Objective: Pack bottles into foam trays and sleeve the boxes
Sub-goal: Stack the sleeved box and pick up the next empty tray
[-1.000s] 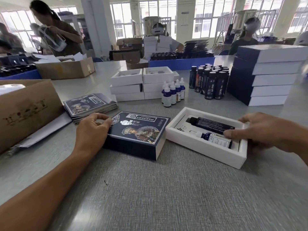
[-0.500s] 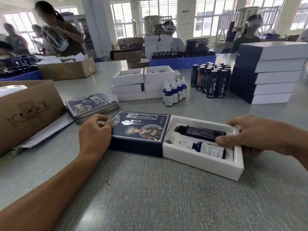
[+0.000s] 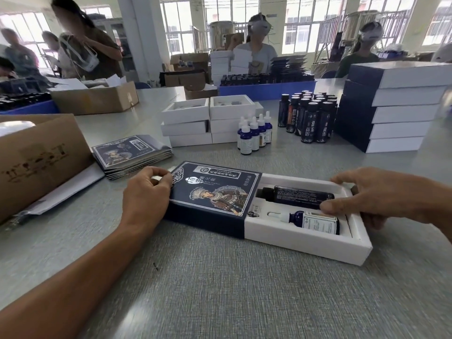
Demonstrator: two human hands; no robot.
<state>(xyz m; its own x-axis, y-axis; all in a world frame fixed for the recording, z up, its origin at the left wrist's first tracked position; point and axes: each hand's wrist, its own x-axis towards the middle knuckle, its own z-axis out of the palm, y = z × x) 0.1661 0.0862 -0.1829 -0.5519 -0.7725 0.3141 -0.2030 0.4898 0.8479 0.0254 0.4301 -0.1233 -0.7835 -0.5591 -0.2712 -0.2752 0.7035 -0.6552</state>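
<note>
Left hand (image 3: 146, 192) pinches the sleeve (image 3: 215, 192) at 9 o'clock; right hand (image 3: 367, 194) grips the tray (image 3: 305, 243) end. Thin card buckles: push square.

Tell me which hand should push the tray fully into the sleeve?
Right. The right hand grips the white tray's exposed end; the left hand only braces the sleeve's far end.

The printed sleeve (image 3: 215, 199) is covering the left part of the white tray (image 3: 305, 241), hiding what lies inside there. The right hand (image 3: 374, 196) is overlapping the tray's right end and the base of the dark bottle (image 3: 298, 195). The cardboard box (image 3: 36, 157) is running off the left edge. Bottle label text is staying too small to read, and the faces behind are blurring.
</note>
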